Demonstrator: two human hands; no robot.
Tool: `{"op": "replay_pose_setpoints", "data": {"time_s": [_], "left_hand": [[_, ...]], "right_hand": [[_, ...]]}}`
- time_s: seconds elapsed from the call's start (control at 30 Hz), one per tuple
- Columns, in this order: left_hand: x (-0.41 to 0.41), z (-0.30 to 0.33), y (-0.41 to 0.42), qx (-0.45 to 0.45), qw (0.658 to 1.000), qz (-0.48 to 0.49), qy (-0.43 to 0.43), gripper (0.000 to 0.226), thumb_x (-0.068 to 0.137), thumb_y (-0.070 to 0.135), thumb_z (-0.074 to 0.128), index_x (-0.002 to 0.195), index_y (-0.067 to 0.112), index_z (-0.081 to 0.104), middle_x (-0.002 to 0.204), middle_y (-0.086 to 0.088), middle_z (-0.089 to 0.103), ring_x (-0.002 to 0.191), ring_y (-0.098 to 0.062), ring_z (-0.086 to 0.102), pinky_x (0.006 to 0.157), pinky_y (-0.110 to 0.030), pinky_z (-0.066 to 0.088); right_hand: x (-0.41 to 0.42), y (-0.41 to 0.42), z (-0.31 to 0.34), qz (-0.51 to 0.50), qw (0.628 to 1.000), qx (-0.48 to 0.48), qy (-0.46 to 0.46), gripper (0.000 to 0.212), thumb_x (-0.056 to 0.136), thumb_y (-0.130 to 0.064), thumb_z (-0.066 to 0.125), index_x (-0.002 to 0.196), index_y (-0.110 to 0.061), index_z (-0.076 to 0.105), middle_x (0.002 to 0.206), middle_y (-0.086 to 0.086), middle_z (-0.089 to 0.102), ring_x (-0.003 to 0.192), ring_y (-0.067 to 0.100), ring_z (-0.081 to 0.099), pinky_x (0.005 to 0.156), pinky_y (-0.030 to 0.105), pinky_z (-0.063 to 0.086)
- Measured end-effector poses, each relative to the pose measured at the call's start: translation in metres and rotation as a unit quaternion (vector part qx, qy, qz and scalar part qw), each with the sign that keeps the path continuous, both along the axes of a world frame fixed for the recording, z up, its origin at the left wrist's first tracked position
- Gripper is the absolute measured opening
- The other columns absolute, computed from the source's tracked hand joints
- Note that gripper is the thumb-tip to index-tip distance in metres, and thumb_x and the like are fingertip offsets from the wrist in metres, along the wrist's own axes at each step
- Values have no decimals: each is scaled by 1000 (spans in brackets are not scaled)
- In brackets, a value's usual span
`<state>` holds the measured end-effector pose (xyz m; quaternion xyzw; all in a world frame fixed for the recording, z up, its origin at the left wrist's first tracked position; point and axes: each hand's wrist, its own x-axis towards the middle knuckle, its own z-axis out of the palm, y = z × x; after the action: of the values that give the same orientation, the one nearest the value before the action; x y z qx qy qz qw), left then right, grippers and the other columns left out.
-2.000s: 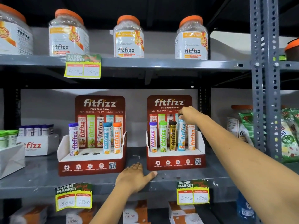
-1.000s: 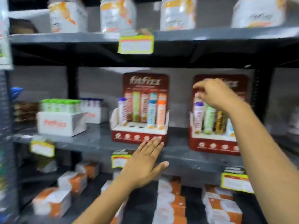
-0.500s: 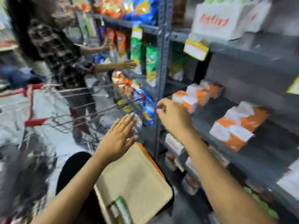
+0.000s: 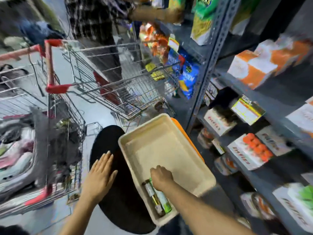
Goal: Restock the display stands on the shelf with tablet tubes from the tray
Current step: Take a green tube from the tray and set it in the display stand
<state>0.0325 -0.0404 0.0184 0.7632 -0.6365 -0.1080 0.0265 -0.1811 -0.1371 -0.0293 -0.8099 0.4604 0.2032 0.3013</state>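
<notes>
A cream tray point(image 4: 160, 146) rests tilted on a round black stool point(image 4: 118, 200) beside the shelving. Two tablet tubes lie side by side in its near corner: a dark tube with a gold band point(image 4: 153, 197) and a green tube point(image 4: 163, 202). My right hand point(image 4: 160, 177) reaches into the tray with its fingers curled down over the tubes' far ends; the contact is hidden under the hand. My left hand point(image 4: 100, 177) hovers flat over the stool, fingers spread, holding nothing. The display stands are out of view.
A wire shopping cart point(image 4: 118, 82) with red trim stands just beyond the tray, and another loaded cart point(image 4: 25, 150) stands at the left. A person in a checked shirt point(image 4: 94, 19) reaches into the shelves. Grey shelving point(image 4: 208, 65) with orange-white boxes point(image 4: 250, 70) runs along the right.
My view swung from the shelf's display stands down to the tray. My right hand left the right stand and dropped into the tray onto the tubes. My left hand came off the shelf edge.
</notes>
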Motion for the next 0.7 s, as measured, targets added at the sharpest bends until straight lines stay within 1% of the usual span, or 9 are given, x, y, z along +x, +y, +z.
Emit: {"op": "replay_pose_setpoints", "data": {"time_s": [0.07,0.13,0.23,0.3,0.37,0.5,0.57,0.63,0.7], "left_hand": [[-1,-4,0,-6,1000,14,-7,75,90,60,11,146,13,25,156,-2,17,144,-19,13,117,-35,13],[-3,-6,0,-7,1000,22,-7,71,90,57,16,147,15,21,157,0,15,144,-15,10,118,-36,13],[-3,-10,2,-1,1000,21,-20,69,92,56,17,148,16,18,157,2,15,144,-13,8,118,-36,14],[-2,-11,3,0,999,24,-25,68,92,56,17,148,18,19,157,3,15,144,-11,8,119,-36,13],[-1,-12,3,3,999,26,-25,67,92,56,17,148,19,19,157,4,16,144,-11,8,119,-37,15],[1,-13,3,5,999,24,-24,66,93,55,18,148,18,19,157,4,16,144,-11,8,119,-37,14],[1,-13,4,6,999,26,-24,67,93,55,17,148,18,20,156,3,16,144,-11,8,118,-36,12],[2,-15,5,10,999,29,-25,68,92,56,14,148,18,17,157,5,14,144,-10,6,119,-35,10],[2,-15,6,13,999,29,-29,70,91,58,12,149,19,15,157,5,12,144,-10,4,119,-33,8]], "right_hand": [[4,4,-13,20,1000,-8,15,37,88,-5,48,125,-8,50,128,16,48,120,35,49,93,45,47],[7,6,-20,38,999,-12,27,41,87,-4,48,128,-9,47,130,17,45,120,36,48,94,45,46],[12,13,-31,58,997,8,52,45,86,-3,52,130,-8,46,132,17,41,121,36,47,94,46,46],[16,17,-34,51,997,17,60,43,88,-6,53,130,-6,47,134,16,40,121,36,47,95,46,46],[22,19,-37,38,998,9,56,40,90,-6,50,130,-4,46,133,18,42,120,37,48,95,46,47],[31,13,-34,33,998,10,61,39,90,0,43,129,-2,45,132,21,50,119,37,53,94,43,47],[33,8,-31,39,997,21,66,40,89,1,45,129,-2,47,133,20,53,121,35,54,94,41,47],[36,3,-25,50,995,37,82,41,88,0,49,130,-3,51,136,17,54,123,34,54,95,40,47],[39,-3,-14,57,994,44,82,41,89,-2,49,130,-3,54,138,15,53,125,34,53,95,40,48]]}}
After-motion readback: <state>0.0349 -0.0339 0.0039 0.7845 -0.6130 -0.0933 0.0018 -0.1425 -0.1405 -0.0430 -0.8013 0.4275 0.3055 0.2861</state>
